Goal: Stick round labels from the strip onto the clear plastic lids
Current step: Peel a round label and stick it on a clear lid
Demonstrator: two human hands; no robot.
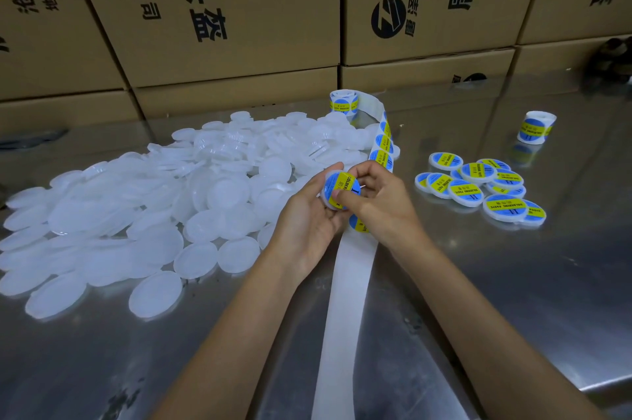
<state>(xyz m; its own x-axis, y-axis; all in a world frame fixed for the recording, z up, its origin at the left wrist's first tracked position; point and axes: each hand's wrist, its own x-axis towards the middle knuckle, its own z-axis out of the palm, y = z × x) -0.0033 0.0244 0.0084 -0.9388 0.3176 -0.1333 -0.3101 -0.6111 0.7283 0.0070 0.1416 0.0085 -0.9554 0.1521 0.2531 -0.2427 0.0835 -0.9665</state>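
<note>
My left hand (304, 218) holds a clear plastic lid (329, 192) with a blue and yellow round label (342, 187) on its face. My right hand (376, 200) has its thumb pressed on that label and its fingers curled behind the lid. The label strip (383, 142) runs from a roll (343, 103) at the back down under my hands. Its bare white backing (345, 300) trails toward me. A big heap of unlabelled lids (154, 207) lies on the left. A small pile of labelled lids (478, 187) lies on the right.
A second label roll (535, 127) stands at the right rear of the shiny metal table (513, 282). Stacked cardboard boxes (239, 9) form a wall along the table's back edge. A dark object (612, 57) sits at the far right.
</note>
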